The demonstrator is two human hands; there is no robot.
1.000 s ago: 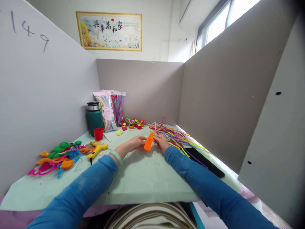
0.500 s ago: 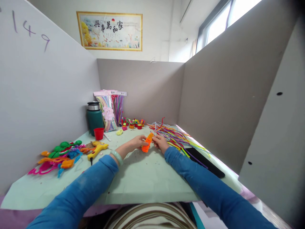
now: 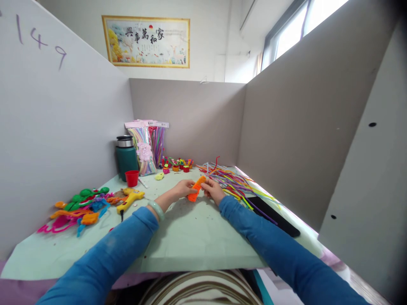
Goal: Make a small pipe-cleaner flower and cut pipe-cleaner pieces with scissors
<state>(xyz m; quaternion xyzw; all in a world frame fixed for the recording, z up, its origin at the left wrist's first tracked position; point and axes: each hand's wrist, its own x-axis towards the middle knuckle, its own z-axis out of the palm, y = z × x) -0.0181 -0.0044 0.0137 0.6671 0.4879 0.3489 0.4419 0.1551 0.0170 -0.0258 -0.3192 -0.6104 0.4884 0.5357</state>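
Note:
An orange strip of bent pipe cleaners (image 3: 194,194) is held above the middle of the table, slanting up to the right. My left hand (image 3: 184,189) pinches its left side between thumb and fingers. At its upper right end, my right hand (image 3: 213,190) has its fingers closed on the same piece. The tips of the right fingers partly cover that end. Loose pipe cleaners (image 3: 229,180) in many colours lie just beyond and to the right of my right hand.
A yellow glue gun (image 3: 131,200) and a pile of fuzzy shapes (image 3: 84,207) lie at left. Behind them stand a red cup (image 3: 132,178), a green bottle (image 3: 126,159) and bagged pipe cleaners (image 3: 144,148). Small potted flowers (image 3: 176,164) sit at the back; a black flat object (image 3: 280,220) lies right.
The orange piece has tilted slightly further to the right, its lower end rising a little. Both hands keep their hold with only small finger shifts.

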